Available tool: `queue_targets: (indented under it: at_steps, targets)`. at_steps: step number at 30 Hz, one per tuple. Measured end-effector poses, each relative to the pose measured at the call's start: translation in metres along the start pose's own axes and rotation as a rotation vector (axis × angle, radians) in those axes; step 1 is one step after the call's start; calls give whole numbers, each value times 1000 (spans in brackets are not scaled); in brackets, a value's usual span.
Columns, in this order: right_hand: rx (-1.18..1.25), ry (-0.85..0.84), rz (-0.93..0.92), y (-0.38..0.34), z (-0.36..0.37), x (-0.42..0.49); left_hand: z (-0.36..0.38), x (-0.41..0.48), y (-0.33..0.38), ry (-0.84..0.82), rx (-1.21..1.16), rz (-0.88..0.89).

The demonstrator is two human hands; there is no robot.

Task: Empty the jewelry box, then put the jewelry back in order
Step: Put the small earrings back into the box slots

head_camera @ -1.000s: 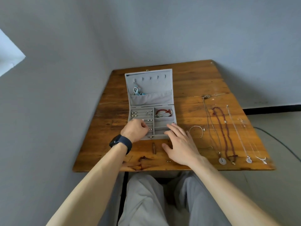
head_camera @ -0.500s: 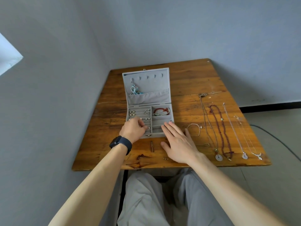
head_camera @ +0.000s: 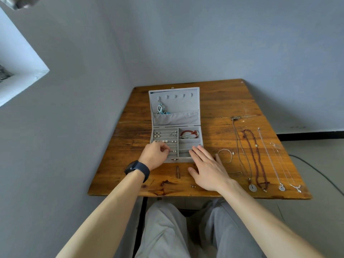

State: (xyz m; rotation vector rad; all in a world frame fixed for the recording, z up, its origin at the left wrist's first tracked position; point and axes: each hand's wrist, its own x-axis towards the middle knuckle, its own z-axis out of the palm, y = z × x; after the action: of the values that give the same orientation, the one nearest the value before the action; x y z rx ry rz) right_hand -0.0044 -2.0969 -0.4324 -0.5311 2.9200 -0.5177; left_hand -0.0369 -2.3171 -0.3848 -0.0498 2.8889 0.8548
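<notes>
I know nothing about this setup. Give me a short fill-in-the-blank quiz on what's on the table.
The jewelry box on the table has its lid ____.
The necklaces lie in a row to the ____ of the box.
The bracelet inside the box is ____.
The dark watch sits on the ____ wrist.
Missing words: open, right, red, left.

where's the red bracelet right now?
Head view: the red bracelet lies in the back-right compartment of the box, right of the earrings and just below the open lid.

One jewelry box [head_camera: 176, 108], four necklaces [head_camera: 252, 187] [head_camera: 262, 183] [head_camera: 282, 188] [head_camera: 298, 189], one bangle [head_camera: 226, 153], two hands [head_camera: 155, 155] [head_camera: 208, 168].
</notes>
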Motion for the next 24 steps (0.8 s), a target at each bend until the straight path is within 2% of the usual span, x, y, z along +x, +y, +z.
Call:
queue_targets:
  at_steps: [3,6,9,13,24]
  targets:
    - [-1,5,-24,0,-9,-2,5,-21,1,126,153,126]
    - [41,138,-37,2,-17,-13,21,-52,0,254,268,244]
    - [111,279,-29,6,-17,-33,40,-83,-3,321,265,311]
    - [102,399,-25,9,-2,-65,68,-108,-3,282,166,295]
    - [129,472,52,-9,32,-87,89,-111,11,303,93,279]
